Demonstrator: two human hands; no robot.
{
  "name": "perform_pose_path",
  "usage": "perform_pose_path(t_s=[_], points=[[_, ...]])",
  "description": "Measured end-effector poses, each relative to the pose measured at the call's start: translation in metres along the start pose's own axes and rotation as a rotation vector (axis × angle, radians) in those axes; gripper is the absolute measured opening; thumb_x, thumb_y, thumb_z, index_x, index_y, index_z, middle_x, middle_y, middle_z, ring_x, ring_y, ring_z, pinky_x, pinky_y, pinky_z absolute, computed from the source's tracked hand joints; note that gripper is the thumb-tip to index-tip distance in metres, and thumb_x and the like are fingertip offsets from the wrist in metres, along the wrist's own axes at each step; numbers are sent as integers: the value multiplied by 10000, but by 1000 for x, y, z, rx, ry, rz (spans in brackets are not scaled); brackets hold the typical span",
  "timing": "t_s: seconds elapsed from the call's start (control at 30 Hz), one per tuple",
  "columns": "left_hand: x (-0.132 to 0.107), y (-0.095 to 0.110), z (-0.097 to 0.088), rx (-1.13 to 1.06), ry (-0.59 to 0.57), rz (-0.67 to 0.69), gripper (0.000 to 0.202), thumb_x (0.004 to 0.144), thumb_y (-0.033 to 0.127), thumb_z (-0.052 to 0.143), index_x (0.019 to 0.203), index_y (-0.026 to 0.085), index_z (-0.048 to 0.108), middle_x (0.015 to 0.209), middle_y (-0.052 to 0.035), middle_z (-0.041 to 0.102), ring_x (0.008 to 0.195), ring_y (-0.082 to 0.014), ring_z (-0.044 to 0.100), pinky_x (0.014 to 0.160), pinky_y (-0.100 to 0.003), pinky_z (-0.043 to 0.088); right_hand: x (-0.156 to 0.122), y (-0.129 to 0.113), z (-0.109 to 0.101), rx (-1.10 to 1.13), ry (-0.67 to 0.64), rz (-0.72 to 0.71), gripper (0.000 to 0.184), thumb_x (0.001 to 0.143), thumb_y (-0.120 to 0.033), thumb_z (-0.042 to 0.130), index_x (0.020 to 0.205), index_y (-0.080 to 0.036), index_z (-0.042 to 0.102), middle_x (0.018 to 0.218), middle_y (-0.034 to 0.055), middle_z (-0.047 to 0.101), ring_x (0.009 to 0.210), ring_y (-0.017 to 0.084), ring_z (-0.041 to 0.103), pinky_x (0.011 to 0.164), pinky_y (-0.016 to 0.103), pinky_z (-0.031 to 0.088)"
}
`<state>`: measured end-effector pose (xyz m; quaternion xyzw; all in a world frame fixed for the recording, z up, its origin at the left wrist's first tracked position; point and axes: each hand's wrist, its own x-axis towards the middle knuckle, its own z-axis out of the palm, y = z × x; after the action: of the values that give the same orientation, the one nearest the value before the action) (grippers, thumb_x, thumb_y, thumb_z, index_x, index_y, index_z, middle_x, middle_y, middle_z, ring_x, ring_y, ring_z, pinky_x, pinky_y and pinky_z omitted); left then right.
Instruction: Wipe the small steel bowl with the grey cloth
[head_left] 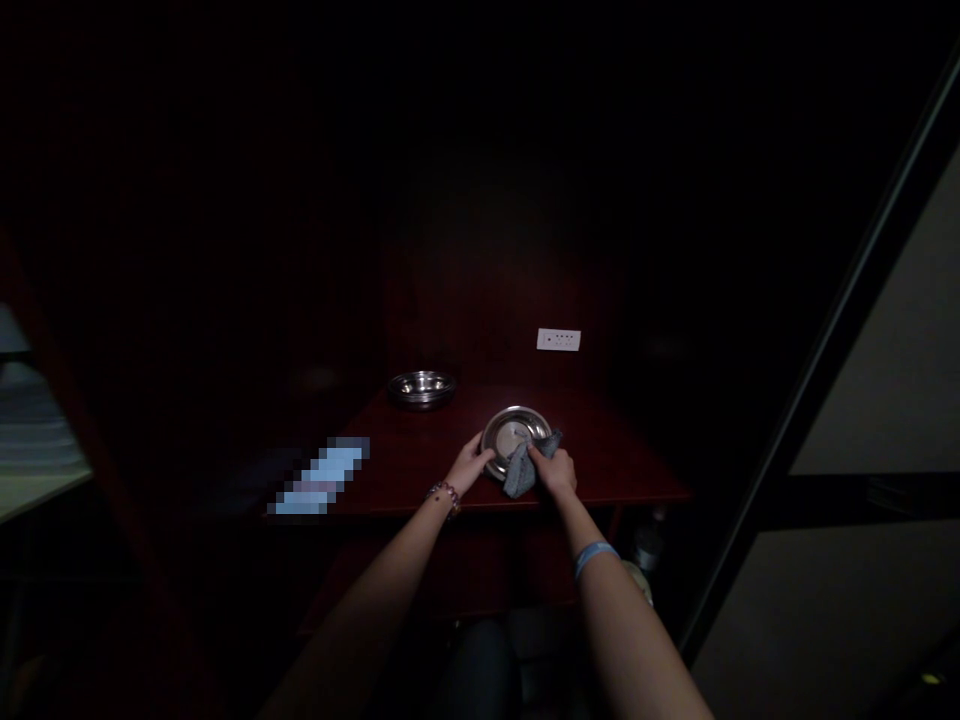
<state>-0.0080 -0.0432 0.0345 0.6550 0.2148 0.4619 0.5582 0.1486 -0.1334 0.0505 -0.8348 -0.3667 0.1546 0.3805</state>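
A shiny round metal plate (512, 418) is held tilted above the front of a dark red table. My left hand (469, 466) grips its left rim, thumb on the near face. Bunched in my right hand (556, 470) is a grey cloth (520, 476), pressed against the plate's right and lower part. Part of the plate's inner face is hidden under the cloth. Back and to the left, a stack of similar metal dishes (421, 388) sits on the table.
The dark red tabletop (600, 440) meets a back panel with a white power socket (559, 340). A blurred-out bright rectangle (321, 480) lies at the table's left. Below the right edge stands a clear bottle (649, 540). A light panel (862, 400) rises at the right.
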Motion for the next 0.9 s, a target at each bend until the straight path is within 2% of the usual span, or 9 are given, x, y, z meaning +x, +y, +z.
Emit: perform_pose_path(t_s=[0.07, 0.17, 0.37, 0.5, 0.67, 0.9], points=[[-1, 3, 1, 13, 5, -1, 474, 664, 229, 620, 1125, 119, 597, 1040, -81, 680, 956, -211, 612, 847, -316, 479, 0, 0, -1, -7, -1, 2, 607, 779, -639, 497, 1047, -123, 672, 1061, 199, 661, 1017, 288, 627, 804, 317, 483], [-3, 7, 1, 60, 18, -31, 435, 676, 239, 610, 1094, 118, 617, 981, -73, 695, 925, -208, 622, 801, -300, 494, -1, -1, -1, -10, 4, 4, 595, 785, -634, 495, 1041, -127, 672, 1053, 194, 666, 1018, 291, 627, 804, 319, 483], [-5, 9, 2, 59, 15, -31, 463, 683, 228, 618, 1135, 128, 606, 994, -73, 694, 881, -196, 627, 749, -277, 497, 0, 0, -1, -17, 10, 15, 587, 787, -628, 495, 1052, -132, 663, 1056, 190, 666, 1017, 285, 628, 806, 324, 488], [-3, 5, 1, 88, 28, -46, 453, 697, 246, 621, 1132, 118, 610, 949, -78, 700, 876, -203, 624, 751, -283, 495, 3, 4, 1, 12, -24, -41, 589, 793, -619, 492, 1038, -113, 668, 1049, 195, 668, 1009, 263, 633, 811, 291, 482], [0, -2, -3, 82, 44, -39, 451, 707, 264, 614, 1129, 104, 606, 989, -99, 694, 920, -218, 624, 807, -316, 488, 6, 7, 1, 72, -85, -116, 557, 796, -602, 487, 1043, -138, 669, 1019, 133, 688, 997, 231, 636, 827, 265, 474], [3, -7, -6, 55, 57, -6, 432, 697, 317, 628, 1079, 115, 628, 1097, -112, 671, 1054, -257, 594, 932, -375, 439, 10, 8, 2, 111, -130, -105, 489, 828, -533, 440, 1041, -157, 668, 1047, 105, 682, 1019, 216, 626, 851, 284, 467]])
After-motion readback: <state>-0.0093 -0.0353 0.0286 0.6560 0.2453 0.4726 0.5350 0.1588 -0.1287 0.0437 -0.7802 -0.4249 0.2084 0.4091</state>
